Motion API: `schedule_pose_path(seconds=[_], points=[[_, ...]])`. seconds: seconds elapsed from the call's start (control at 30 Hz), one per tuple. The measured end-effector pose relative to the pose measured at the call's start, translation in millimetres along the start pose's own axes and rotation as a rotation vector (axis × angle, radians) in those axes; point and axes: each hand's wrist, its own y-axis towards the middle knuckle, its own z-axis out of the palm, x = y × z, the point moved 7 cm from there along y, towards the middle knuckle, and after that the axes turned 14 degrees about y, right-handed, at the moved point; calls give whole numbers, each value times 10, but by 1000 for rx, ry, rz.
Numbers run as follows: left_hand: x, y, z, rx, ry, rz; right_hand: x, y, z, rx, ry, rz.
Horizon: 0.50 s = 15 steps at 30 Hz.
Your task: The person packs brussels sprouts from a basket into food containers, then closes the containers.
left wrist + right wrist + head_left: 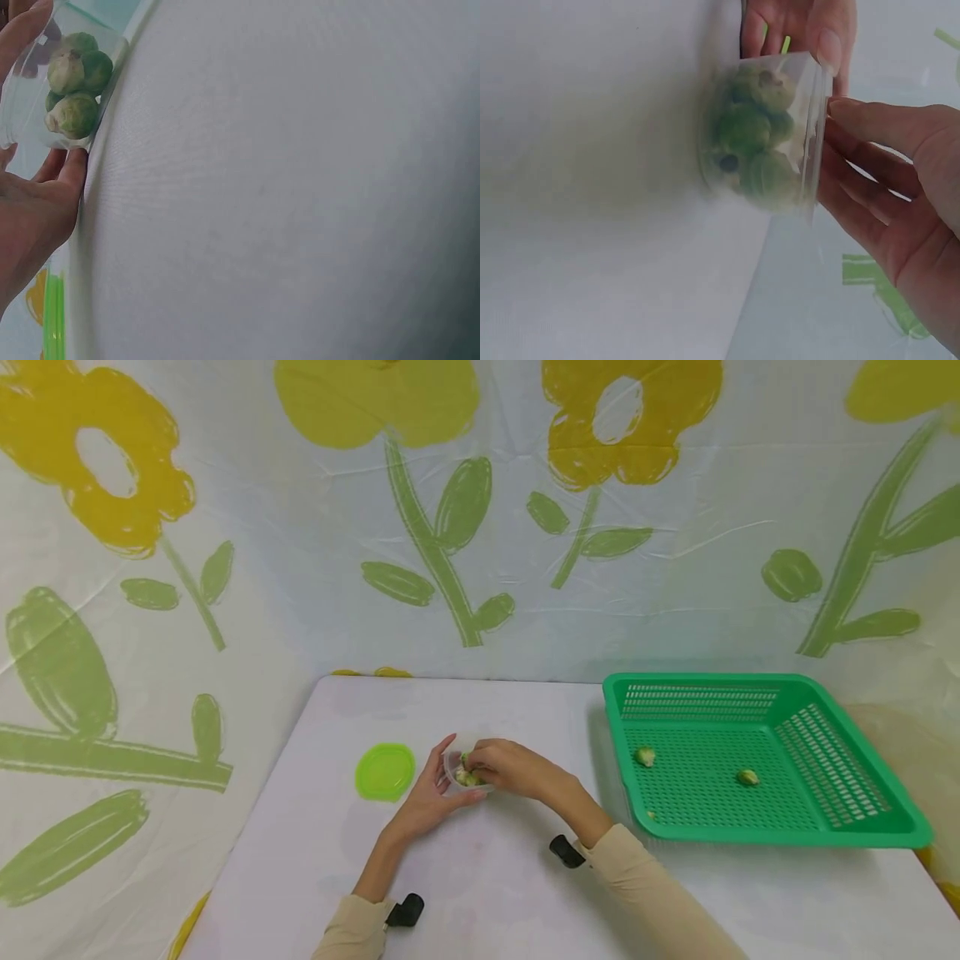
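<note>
Brussels sprouts (79,112) sit in two places before me: at least four inside one clear plastic tub (814,157), pressed together near its bottom, and two more in the green basket (780,837), set well apart from each other. I can't count the tub's lot exactly, since they overlap and my fingers cover some. The basket also has one small pale scrap near its left front corner.

My left hand (426,803) grasps the tub, thumb on one side and fingers curved about the other. My right hand (517,767) dips its bent fingers into the tub's mouth; whether they pinch a sprout I cannot tell.

One bright green lid (385,772) lies flat on the white table (480,893), just left of my left hand. The single basket, with slotted sides and a mesh floor, stands to the right of both my hands.
</note>
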Motion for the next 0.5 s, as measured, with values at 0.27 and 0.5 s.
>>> schedule_pose_path(seconds=[0.27, 0.5], points=[[-11, -14, -1, -7, 15, -13, 54, -140, -172, -42, -46, -14], [12, 2, 2, -9, 10, -3, 78, -273, -354, -91, -100, -9]])
